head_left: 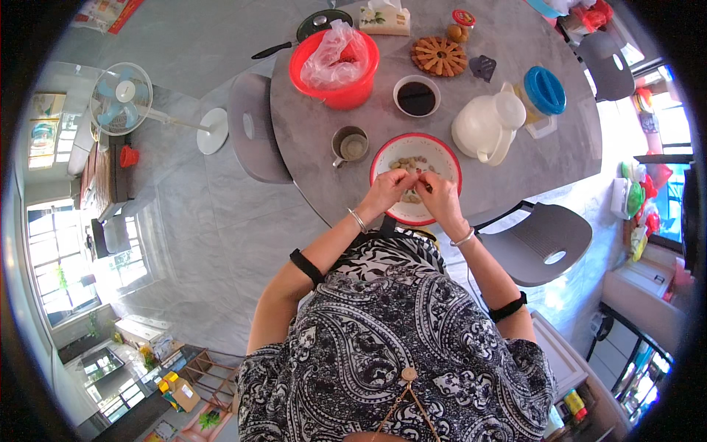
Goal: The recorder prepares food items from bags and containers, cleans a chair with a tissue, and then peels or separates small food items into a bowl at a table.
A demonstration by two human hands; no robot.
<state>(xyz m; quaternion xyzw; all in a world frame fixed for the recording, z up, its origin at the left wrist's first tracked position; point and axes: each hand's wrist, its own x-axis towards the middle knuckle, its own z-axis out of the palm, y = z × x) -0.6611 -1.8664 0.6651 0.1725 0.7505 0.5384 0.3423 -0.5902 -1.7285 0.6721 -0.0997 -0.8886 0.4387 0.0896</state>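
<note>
A white basin (409,145) with a red rim stands at the table's near edge, right in front of me. Inside it lie several peanuts (407,163), apparently in their shells, with some small pieces nearer me. My left hand (390,189) and my right hand (440,198) meet over the basin, fingertips almost touching. Both pinch what looks like a peanut, mostly covered by the fingers; a small reddish bit shows between them. Each wrist wears a bangle.
On the grey table (326,188) stand a metal mug (349,145), a bowl of dark liquid (416,98), a white jug (481,128) and a red bucket (345,98) with a plastic bag. Farther back lies a wooden trivet (439,57). Grey chairs (538,243) flank the table.
</note>
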